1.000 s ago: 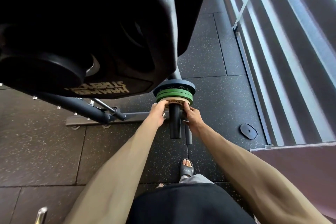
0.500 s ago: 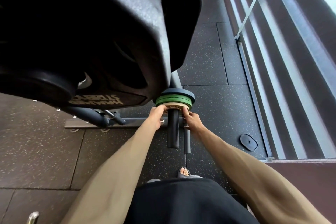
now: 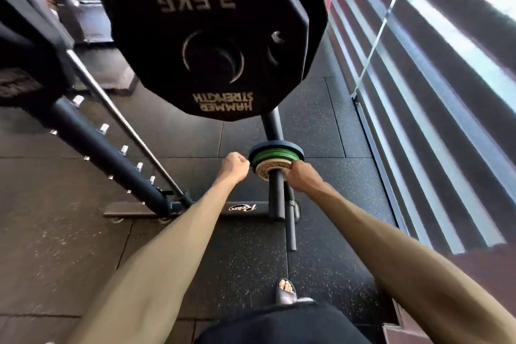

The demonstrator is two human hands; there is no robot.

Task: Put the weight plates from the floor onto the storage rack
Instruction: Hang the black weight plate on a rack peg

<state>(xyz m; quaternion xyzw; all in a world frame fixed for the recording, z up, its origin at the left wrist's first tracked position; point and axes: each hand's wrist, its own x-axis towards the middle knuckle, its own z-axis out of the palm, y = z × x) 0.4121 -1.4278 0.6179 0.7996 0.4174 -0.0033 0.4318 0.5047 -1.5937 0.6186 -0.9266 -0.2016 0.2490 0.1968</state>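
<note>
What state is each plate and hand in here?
small tan plate: on the peg, frontmost.
green plates: same peg, behind it.
blue plate: rearmost on that peg.
large black plate: hung on the rack.
left hand: curled, holding nothing.
right hand: grips the small tan plate's edge.

Floor (image 3: 55,232): black rubber tiles, speckled, seams visible. Right side: slatted blinds (image 3: 435,98), light and dark stripes, with a thin white wand (image 3: 382,25) hanging across them. Maroon ledge (image 3: 488,274) sits at bottom right, below the blinds. Bottom centre: black shorts (image 3: 279,324), and just above them one foot in a dark sandal (image 3: 284,292), toes showing, flat on the tiles.
</note>
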